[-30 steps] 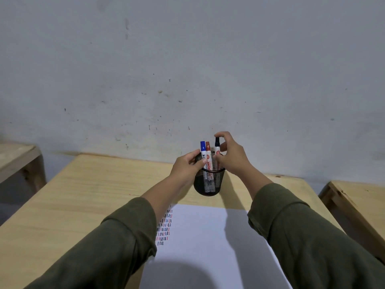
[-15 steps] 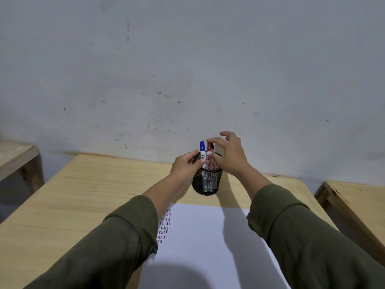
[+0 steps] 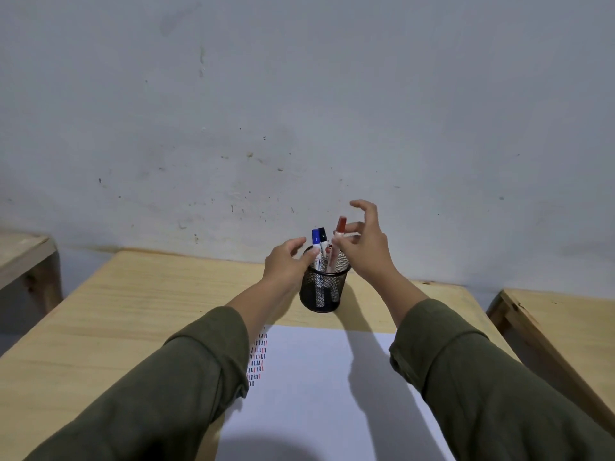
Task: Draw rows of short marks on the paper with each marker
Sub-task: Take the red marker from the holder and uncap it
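The red marker (image 3: pixel 338 239) is now rising out of the mesh cup (image 3: pixel 321 287), pinched by the right hand (image 3: pixel 364 251) at 1 o'clock, while the left hand (image 3: pixel 286 264) is loosening, fingers spread, so red marks are likely coming next.

Light is falling dim and even, with a cool grey cast over the wall (image 3: pixel 299 94). It is coming from behind and above the person: a head shadow is darkening the near edge of the paper (image 3: pixel 316 377), and arm shadows are running long across the sheet toward the mesh cup (image 3: pixel 321 291). No glare is showing. The right hand (image 3: pixel 364 251) is smearing slightly at the fingertips. Table (image 3: pixel 116 311) edges are bowing outward toward the frame sides. Wall detail is looking soft and grainy.
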